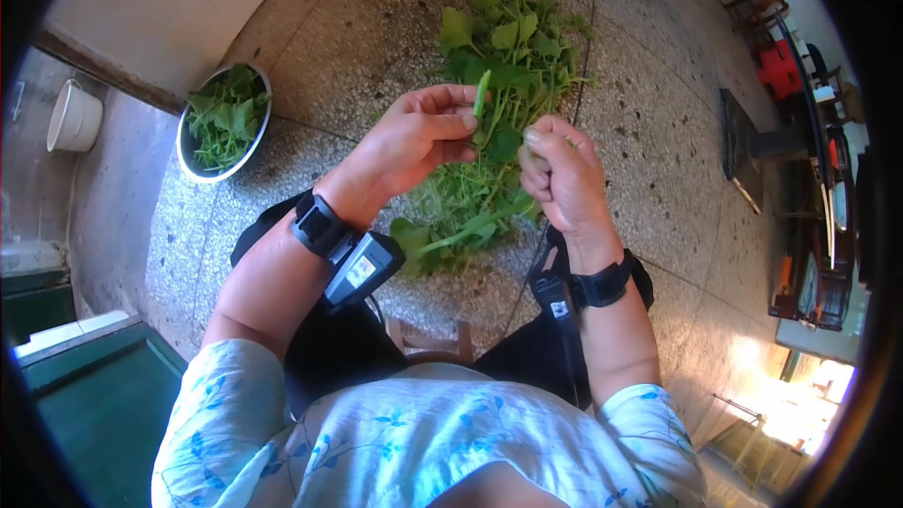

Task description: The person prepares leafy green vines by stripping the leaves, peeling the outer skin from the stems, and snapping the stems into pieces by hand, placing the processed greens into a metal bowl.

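My left hand (419,136) is closed in a pinch on a short, pale green stem (483,94), which stands up between thumb and fingers. To its right, my right hand (562,169) is also closed, thumb pressed to the curled fingers. What it grips, if anything, is too small or hidden to make out. Below and beyond both hands, a heap of leafy green vines (513,47) lies on the speckled floor, with broad leaves and long thin stems. Part of the heap is hidden behind my hands.
A metal basin (268,113) with leafy greens in it (226,122) stands on the floor at the left. Further left is a white bucket (75,118). A green box-like piece of furniture (108,404) is at the lower left. Dark furniture (809,268) lines the right side.
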Available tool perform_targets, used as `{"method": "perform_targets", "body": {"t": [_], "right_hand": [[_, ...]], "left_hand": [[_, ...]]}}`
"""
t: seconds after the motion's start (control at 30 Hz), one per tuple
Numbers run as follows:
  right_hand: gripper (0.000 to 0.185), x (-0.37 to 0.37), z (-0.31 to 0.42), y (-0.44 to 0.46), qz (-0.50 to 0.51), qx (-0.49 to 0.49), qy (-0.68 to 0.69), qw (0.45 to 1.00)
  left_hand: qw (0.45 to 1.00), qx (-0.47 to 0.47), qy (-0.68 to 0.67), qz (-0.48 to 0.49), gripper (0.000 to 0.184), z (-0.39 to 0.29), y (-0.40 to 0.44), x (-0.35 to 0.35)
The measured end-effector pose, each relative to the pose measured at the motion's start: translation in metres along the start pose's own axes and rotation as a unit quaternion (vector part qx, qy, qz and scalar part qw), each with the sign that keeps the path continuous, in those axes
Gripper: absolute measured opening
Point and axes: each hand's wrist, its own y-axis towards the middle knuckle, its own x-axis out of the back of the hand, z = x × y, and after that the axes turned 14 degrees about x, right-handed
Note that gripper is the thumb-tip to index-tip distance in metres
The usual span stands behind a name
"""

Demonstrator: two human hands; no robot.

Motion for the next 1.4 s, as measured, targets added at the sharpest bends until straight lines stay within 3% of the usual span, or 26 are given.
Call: {"method": "perform_targets", "body": {"t": [0.07,0.13,0.23,0.67,0.77,0.87,0.93,0.97,1.07,1.1,1.2,1.27,1.3,1.37,1.4], "right_hand": [[0.008,-0.002,-0.007,0.000,0.004,0.000,-0.058,0.998],[0.004,-0.009,-0.015,0.000,-0.010,0.020,-0.155,0.988],[0.006,-0.009,-0.017,0.002,0.011,0.017,-0.175,0.984],[0.011,-0.016,-0.017,0.001,0.038,0.044,-0.208,0.976],[0.012,-0.015,-0.019,0.003,0.028,0.041,-0.236,0.970],[0.012,-0.017,-0.025,0.005,0.019,0.074,-0.268,0.960],[0.011,-0.017,-0.028,0.006,0.017,0.074,-0.274,0.959],[0.011,-0.017,-0.029,0.006,0.014,0.074,-0.280,0.957],[0.011,-0.015,-0.031,0.007,0.024,0.102,-0.327,0.939],[0.011,-0.013,-0.032,0.006,0.024,0.102,-0.326,0.940],[0.009,-0.008,-0.032,0.007,0.026,0.086,-0.312,0.946],[0.006,-0.007,-0.028,0.006,0.018,-0.018,-0.073,0.997],[0.006,-0.006,-0.028,0.007,0.020,-0.017,-0.073,0.997],[0.004,-0.005,-0.031,0.007,0.038,-0.023,-0.013,0.999],[0.004,-0.006,-0.031,0.007,0.040,-0.024,-0.012,0.999]], "left_hand": [[1.000,-0.007,0.013,0.002,0.014,-0.002,-0.002,0.000],[0.989,-0.033,0.136,-0.046,0.013,-0.001,-0.002,0.001],[0.973,-0.061,0.216,-0.052,0.013,-0.002,-0.004,0.005],[0.987,-0.048,0.155,-0.008,0.013,0.001,-0.012,0.002],[0.990,-0.045,0.127,-0.043,0.009,0.001,-0.016,-0.003],[0.976,-0.058,0.191,-0.087,0.014,0.007,-0.013,0.001],[0.900,-0.139,0.366,-0.191,0.013,0.011,-0.013,-0.005],[0.900,-0.139,0.366,-0.193,0.013,0.014,-0.014,-0.007],[0.790,-0.273,0.481,-0.263,0.012,0.021,-0.013,-0.011],[0.790,-0.272,0.481,-0.264,0.012,0.022,-0.013,-0.012],[0.838,-0.218,0.443,-0.233,0.011,0.020,-0.015,-0.012],[0.960,-0.049,0.249,-0.119,0.013,0.013,-0.015,-0.007],[0.959,-0.051,0.250,-0.120,0.013,0.012,-0.015,-0.005],[0.999,-0.005,0.038,-0.021,0.017,0.012,-0.013,0.001],[1.000,0.003,0.013,-0.007,0.019,0.014,-0.010,0.007]]}}
